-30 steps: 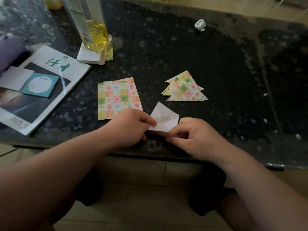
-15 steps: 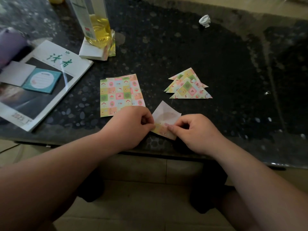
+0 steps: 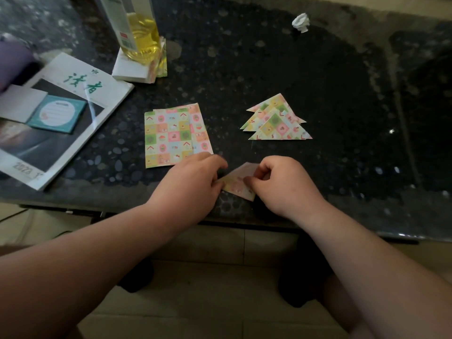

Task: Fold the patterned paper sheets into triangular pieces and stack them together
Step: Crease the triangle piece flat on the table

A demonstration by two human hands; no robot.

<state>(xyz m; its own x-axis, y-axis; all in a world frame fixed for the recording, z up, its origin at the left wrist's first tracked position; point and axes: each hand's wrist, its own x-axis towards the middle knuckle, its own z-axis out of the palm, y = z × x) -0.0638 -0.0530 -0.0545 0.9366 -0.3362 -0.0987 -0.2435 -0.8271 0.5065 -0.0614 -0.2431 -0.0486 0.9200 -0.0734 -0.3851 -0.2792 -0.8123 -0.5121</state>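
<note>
As the left hand (image 3: 193, 182) and right hand (image 3: 283, 187) pinch one sheet (image 3: 238, 186), I see a dark speckled table (image 3: 244, 69) beneath. Pale floor tiles (image 3: 208, 302) show below.

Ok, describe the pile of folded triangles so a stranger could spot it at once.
On the dark speckled table, look just beyond the right hand. The triangles lie overlapped there, points away from the person. Unlike the flat rectangular sheets to their left, they form a tree-like stack.
</note>
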